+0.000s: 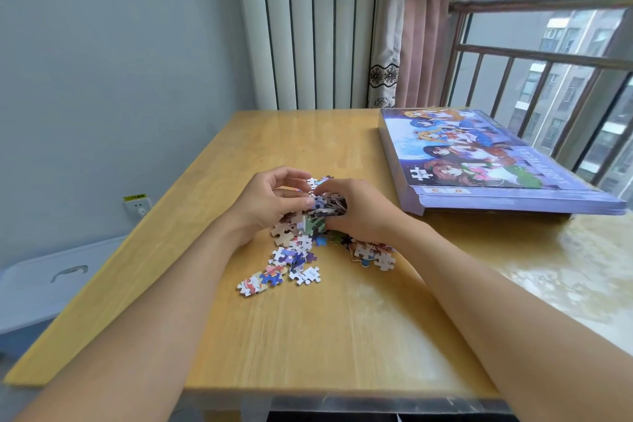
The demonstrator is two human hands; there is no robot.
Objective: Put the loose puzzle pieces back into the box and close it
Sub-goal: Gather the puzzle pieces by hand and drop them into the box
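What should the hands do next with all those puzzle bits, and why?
Probably lift the gathered handful toward the puzzle box. Both the left hand and right hand already cup the puzzle pieces, and the box lies apart, at the right.

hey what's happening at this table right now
A person is gathering loose puzzle pieces on a wooden table. The left hand and right hand are cupped around a bunch of pieces from either side, scooping them together. More pieces lie scattered nearer the person. The purple puzzle box sits apart at the right, by the window, with its pictured lid on top; nothing is going into it yet.
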